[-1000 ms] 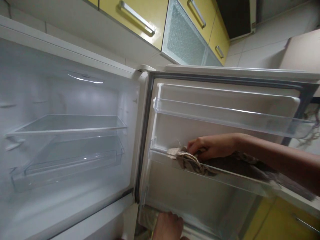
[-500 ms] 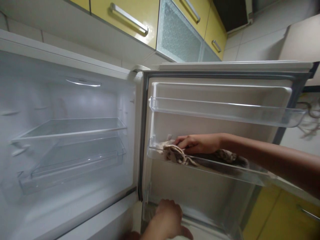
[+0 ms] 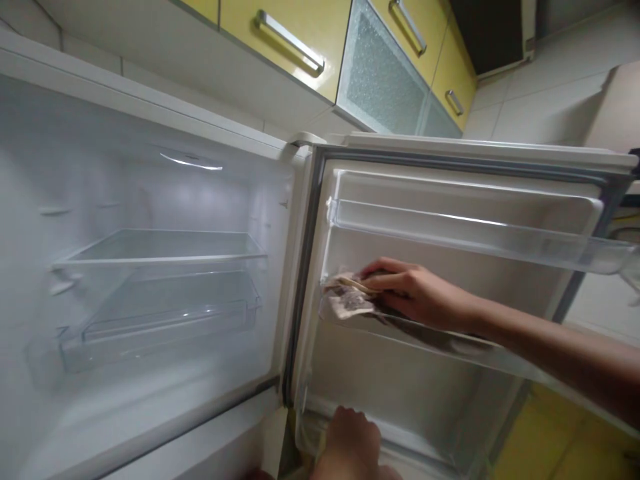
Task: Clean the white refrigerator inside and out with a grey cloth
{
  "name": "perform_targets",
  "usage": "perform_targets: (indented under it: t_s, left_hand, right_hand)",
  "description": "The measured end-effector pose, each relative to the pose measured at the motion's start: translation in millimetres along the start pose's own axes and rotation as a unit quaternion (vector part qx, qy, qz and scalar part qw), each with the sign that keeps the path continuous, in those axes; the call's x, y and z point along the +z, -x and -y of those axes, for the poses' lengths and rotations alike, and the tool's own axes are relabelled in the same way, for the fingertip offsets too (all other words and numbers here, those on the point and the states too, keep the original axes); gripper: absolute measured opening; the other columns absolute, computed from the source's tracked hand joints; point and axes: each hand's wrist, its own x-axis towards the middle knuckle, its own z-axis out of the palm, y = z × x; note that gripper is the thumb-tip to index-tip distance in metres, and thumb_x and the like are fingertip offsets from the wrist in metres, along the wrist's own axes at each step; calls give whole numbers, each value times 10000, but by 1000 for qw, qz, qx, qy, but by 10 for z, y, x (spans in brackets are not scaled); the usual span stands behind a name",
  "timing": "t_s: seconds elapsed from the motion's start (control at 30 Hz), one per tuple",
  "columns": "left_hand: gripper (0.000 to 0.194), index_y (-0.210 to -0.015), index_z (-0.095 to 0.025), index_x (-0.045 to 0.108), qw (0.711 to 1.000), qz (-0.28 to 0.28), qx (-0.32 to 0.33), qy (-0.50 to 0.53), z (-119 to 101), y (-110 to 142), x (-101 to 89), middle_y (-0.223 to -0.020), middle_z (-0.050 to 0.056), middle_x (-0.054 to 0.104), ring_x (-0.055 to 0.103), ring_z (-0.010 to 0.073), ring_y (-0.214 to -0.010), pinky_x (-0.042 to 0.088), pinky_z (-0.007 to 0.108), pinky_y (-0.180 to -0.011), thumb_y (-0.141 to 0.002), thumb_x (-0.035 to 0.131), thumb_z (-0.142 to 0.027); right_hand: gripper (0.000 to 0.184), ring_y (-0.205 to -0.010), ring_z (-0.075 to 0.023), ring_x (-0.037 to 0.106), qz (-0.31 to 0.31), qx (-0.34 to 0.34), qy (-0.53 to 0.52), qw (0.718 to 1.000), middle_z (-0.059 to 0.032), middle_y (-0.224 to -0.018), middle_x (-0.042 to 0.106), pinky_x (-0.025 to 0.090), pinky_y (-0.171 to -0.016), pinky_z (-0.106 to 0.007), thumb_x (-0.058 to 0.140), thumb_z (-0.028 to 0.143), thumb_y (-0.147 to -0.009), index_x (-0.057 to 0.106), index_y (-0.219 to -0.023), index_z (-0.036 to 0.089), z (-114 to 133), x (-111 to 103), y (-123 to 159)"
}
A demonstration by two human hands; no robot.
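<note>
“Cloth [image 3: 353, 303], quick: which hand is gripping it?”

“The right hand [image 3: 417, 293]. Its fingers are clamping on the bunched fabric, probably so it isn't slipping. The pale end is poking out ahead of the fingertips; darker fabric is trailing back beneath the hand.”

“And where is it sitting?”

“It's lying in the middle door bin [image 3: 510, 363], at the end nearest the hinge. Bunching is presumably letting it fit that narrow corner. Whether the pale end is draping over the bin's front or showing through it, I'm not able to tell.”

“Left hand?”

“The left hand [image 3: 353, 437] is showing low, near the lower door bin [image 3: 309, 427], its fingers curling under. The knuckles are hiding the palm, so can't tell if it's holding anything. Maybe bracing; not betting on it.”

“Around them?”

“The fridge door [image 3: 400, 380] is standing wide, likely giving the right hand its reaching room. The upper door bin [image 3: 450, 233] is running above that hand, apart from it.”

“Farther out?”

“A glass shelf [image 3: 170, 248] is spanning the compartment, a transparent drawer [image 3: 165, 340] is sitting beneath, and yellow cabinets [image 3: 320, 27] are hanging overhead.”
</note>
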Motion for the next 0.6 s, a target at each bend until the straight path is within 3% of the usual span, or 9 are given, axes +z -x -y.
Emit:
perform_targets:
  t_s: [0.1, 0.23, 0.33, 0.47, 0.53, 0.6]
  left_hand:
    - [823, -1174, -165, 869, 999, -8, -19, -27, -39, -59, 10, -1168, 247, 830, 764, 446, -1164, 523, 575, -1075, -828, 692, -891]
    - [804, -1166, -133, 867, 997, 33, -27, -59, -57, -137, -24, -1136, 268, 828, 778, 449, -1125, 546, 577, -1027, -862, 689, -856]
    - [787, -1144, -125, 869, 996, 52, -40, -57, -30, -187, -11, -1106, 261, 832, 786, 437, -1095, 550, 552, -1008, -867, 696, -841]
    - [863, -1141, -146, 875, 999, 1, -27, -42, 19, -139, 36, -1113, 248, 835, 775, 438, -1108, 528, 553, -1041, -832, 651, -920]
    - [909, -1172, -130, 868, 999, -5, -19, -26, 20, -68, 14, -1153, 260, 827, 762, 441, -1130, 513, 551, -1064, -812, 652, -936]
    - [910, -1210, -102, 854, 1000, -3, -16, -5, 6, 13, -41, -1206, 273, 813, 740, 443, -1170, 492, 548, -1100, -823, 668, -905]
  right_hand:
    - [381, -1264, -262, 689, -115, -100, 117, 982, -123, -1516, 652, 618, -996, -399, 521, 228, -1134, 743, -1434, 304, 87, 289, -497]
    - [375, -1369, -281, 629, -130, -277, 319, 897, -104, -1601, 615, 586, -1000, -416, 489, 189, -1152, 712, -1442, 273, 19, 468, -986]
    - [365, -1269, -286, 648, -148, -262, 390, 870, -140, -1585, 616, 578, -928, -425, 461, 189, -1156, 690, -1439, 210, -33, 469, -1046]
    - [342, -1060, -271, 638, -101, -209, 415, 880, -171, -1405, 693, 553, -758, -387, 476, 200, -1140, 678, -1408, 131, 26, 361, -823]
    - [322, -1012, -256, 635, -80, -189, 419, 884, -171, -1291, 720, 559, -745, -374, 462, 169, -1136, 711, -1336, 122, 132, 266, -720]
    - [367, -1073, -241, 651, -85, -198, 424, 880, -152, -1351, 709, 584, -791, -360, 407, 161, -1154, 718, -1348, 160, 306, 145, -697]
